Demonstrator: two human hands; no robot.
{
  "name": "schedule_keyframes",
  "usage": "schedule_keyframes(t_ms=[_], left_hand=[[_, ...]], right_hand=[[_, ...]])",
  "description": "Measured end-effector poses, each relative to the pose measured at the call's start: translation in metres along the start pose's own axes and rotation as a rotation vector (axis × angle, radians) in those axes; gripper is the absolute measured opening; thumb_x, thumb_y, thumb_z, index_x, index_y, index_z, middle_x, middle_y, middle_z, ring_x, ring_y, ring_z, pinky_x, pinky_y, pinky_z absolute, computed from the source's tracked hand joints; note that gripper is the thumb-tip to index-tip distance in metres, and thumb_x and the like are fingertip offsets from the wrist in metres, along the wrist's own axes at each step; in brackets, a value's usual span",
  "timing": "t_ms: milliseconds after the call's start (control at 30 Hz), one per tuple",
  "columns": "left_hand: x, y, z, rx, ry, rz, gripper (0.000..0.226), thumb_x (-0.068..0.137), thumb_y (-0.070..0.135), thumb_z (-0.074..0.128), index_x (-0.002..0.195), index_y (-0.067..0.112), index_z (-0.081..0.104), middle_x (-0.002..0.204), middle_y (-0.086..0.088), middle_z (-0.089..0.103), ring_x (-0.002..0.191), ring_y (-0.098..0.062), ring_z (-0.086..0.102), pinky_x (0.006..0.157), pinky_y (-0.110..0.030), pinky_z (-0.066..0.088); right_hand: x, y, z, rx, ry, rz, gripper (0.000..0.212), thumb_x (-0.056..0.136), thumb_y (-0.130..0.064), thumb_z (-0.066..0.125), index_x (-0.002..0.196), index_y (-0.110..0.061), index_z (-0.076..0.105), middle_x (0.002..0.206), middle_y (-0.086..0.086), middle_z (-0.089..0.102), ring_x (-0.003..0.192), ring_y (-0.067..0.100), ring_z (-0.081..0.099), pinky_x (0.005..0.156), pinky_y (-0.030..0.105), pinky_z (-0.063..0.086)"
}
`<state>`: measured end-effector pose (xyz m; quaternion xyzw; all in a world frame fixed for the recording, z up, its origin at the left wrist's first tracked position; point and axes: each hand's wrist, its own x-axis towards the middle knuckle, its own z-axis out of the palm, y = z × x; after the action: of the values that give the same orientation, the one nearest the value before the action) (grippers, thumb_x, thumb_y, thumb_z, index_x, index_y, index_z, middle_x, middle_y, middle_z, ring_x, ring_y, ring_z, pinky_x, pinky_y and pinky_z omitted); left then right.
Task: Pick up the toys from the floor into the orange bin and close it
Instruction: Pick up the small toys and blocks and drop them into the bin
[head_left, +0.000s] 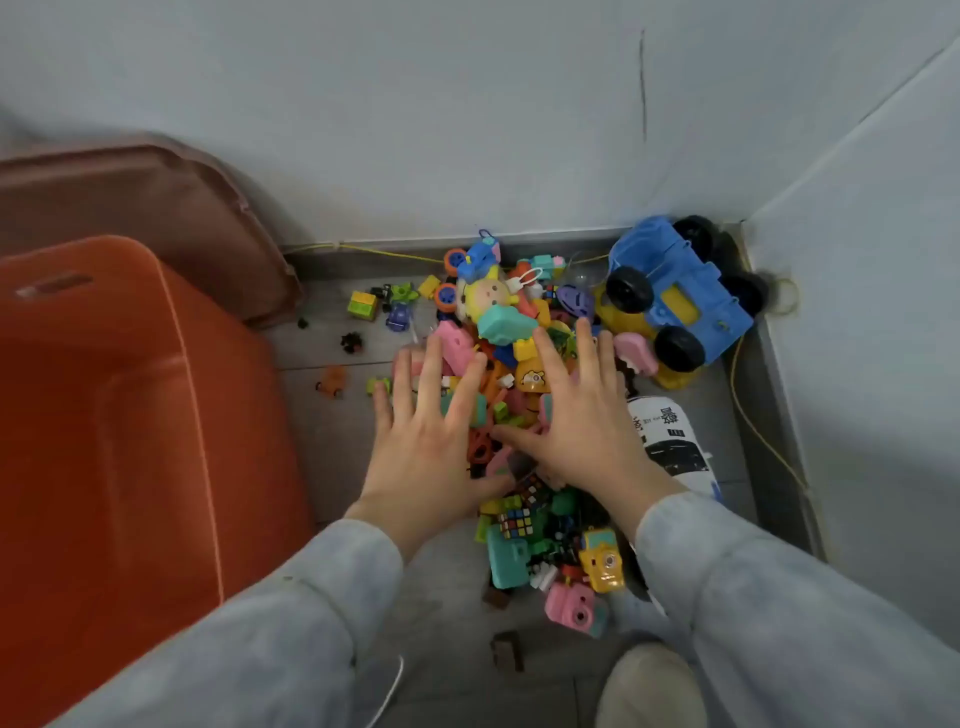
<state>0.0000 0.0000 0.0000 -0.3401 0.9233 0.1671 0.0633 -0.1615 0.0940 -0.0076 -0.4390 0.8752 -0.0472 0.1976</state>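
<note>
Dozens of little plastic toys (524, 358) sit heaped in the corner where the grey floor meets the walls, so basically the whole job is left to do; the orange bin (104, 415) stands open just to the left of the heap, looks empty from what shows of it, and its brownish lid (156, 208) leans on the wall behind it, out of the way until closing time; parking the bin that near makes sense, short trip for every scoop; both hands are palm down over the middle of the pile, the left hand (426, 441) a bit nearer the bin and the right hand (582, 415) beside it, thumbs nearly meeting; fingers on both are straight and fanned wide, nothing pinched or wrapped, and I can't tell if they're pressing on the toys or just above them; my guess is that spread is for raking up a big double handful rather than picking pieces one by one; both grey sleeves reach forward from the bottom of the view, wrists fairly flat; a blue toy truck (670, 291) lies tipped with its wheels showing at the far right, a white toy car (670, 447) is by the right wrist, and a Rubik's cube (517, 522) plus a yellow toy camera (602, 566) sit nearer the person; those bigger ones probably need separate grabs.
</note>
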Motion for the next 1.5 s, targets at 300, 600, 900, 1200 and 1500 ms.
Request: schedule_keyframes(t_ms=[300, 600, 900, 1200, 1500], left_hand=[[0.034, 0.005, 0.03, -0.187, -0.103, -0.125, 0.121, 0.062, 0.081, 0.063, 0.151, 0.044, -0.01, 0.163, 0.001, -0.016, 0.149, -0.038, -0.015, 0.11, -0.073, 0.02], [0.05, -0.009, 0.059, -0.198, -0.113, -0.29, 0.128, 0.049, 0.096, 0.055, 0.15, 0.049, -0.009, 0.164, 0.001, -0.015, 0.149, -0.039, -0.015, 0.106, -0.071, 0.027], [0.044, 0.007, 0.08, -0.519, 0.084, -0.295, 0.102, 0.072, 0.053, 0.071, 0.154, 0.044, 0.011, 0.162, 0.0, 0.002, 0.142, -0.03, -0.001, 0.114, -0.05, 0.019], [0.036, 0.019, 0.078, -0.752, 0.154, -0.215, 0.071, 0.075, 0.046, 0.069, 0.14, 0.04, 0.039, 0.135, 0.012, 0.04, 0.133, -0.016, 0.028, 0.115, -0.051, 0.026], [0.021, 0.032, 0.045, -0.97, 0.235, -0.092, 0.049, 0.076, 0.025, 0.074, 0.12, 0.03, 0.054, 0.118, 0.009, 0.058, 0.112, -0.006, 0.057, 0.094, -0.038, 0.051]], right_hand=[[0.023, 0.022, 0.03, 0.219, 0.016, 0.018, 0.118, 0.067, -0.083, 0.062, 0.155, -0.042, -0.005, 0.166, 0.008, -0.006, 0.152, 0.037, -0.01, 0.117, 0.067, 0.015], [0.032, 0.03, 0.037, 0.064, -0.005, 0.102, 0.118, 0.059, -0.099, 0.042, 0.153, -0.048, -0.007, 0.167, 0.004, 0.003, 0.152, 0.037, 0.003, 0.106, 0.072, 0.024], [0.025, 0.011, 0.061, 0.384, -0.065, 0.143, 0.093, 0.072, -0.083, 0.058, 0.149, -0.052, 0.015, 0.164, 0.005, 0.002, 0.142, 0.047, 0.024, 0.114, 0.052, 0.027], [0.021, 0.006, 0.066, 0.771, 0.021, 0.163, 0.056, 0.082, -0.059, 0.07, 0.131, -0.042, 0.05, 0.16, -0.002, 0.013, 0.147, 0.015, 0.024, 0.108, 0.022, 0.024], [0.002, -0.008, 0.04, 0.969, 0.136, 0.089, 0.042, 0.083, -0.053, 0.063, 0.121, -0.037, 0.054, 0.115, -0.005, 0.061, 0.109, 0.016, 0.06, 0.095, 0.048, 0.05]])
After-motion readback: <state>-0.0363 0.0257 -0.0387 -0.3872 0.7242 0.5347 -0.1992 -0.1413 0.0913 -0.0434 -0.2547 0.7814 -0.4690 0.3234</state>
